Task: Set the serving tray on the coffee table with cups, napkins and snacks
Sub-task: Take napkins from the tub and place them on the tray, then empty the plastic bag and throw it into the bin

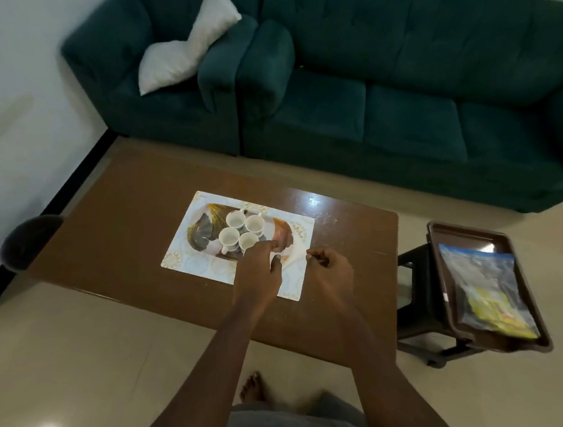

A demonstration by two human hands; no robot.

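Four cups (229, 237), perhaps against left hand (258, 269)

Home living room: dark green upholstered sofa (385, 96) with white cushion (186, 41), low brown wooden worktop (129, 220) in front, beige tiled floor (72, 365), plain white wall (25, 54).

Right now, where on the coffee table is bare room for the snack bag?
Bare wood runs from the placemat to the left edge of the coffee table, and from it to the right edge. The far strip is narrower. The tray is crowded: four cups, and the left hand and right hand holding a napkin.
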